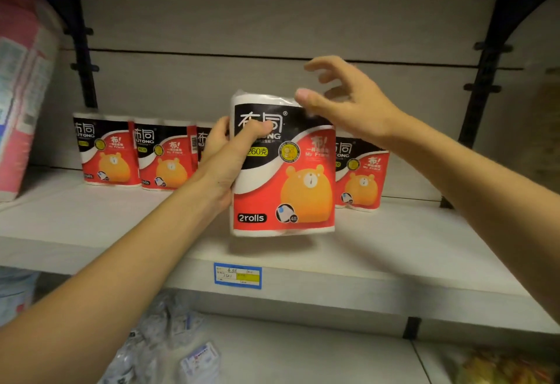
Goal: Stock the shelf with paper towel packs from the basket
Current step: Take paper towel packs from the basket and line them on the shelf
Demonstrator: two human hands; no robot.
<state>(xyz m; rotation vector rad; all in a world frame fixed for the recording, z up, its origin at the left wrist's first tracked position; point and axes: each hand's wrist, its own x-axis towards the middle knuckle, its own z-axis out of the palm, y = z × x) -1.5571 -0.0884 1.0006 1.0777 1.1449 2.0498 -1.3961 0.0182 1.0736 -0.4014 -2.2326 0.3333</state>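
My left hand [230, 156] grips the left side of a red, black and white two-roll paper towel pack [285, 168] with an orange bear on it, held upright just above the white shelf [394, 250]. My right hand [342, 101] hovers at the pack's top right corner, fingers spread, the thumb tip close to the wrapper. Against the shelf's back wall stand more of the same packs: two on the left [107, 150] [165, 156], one partly hidden behind my left hand, and one on the right [360, 174]. The basket is out of view.
A large pink and white package [21, 89] leans at the shelf's left end. Black brackets [485, 74] frame the bay. A blue price label [238, 275] sits on the shelf's front edge. Below lie clear plastic packets [169, 341] and a yellowish item at bottom right.
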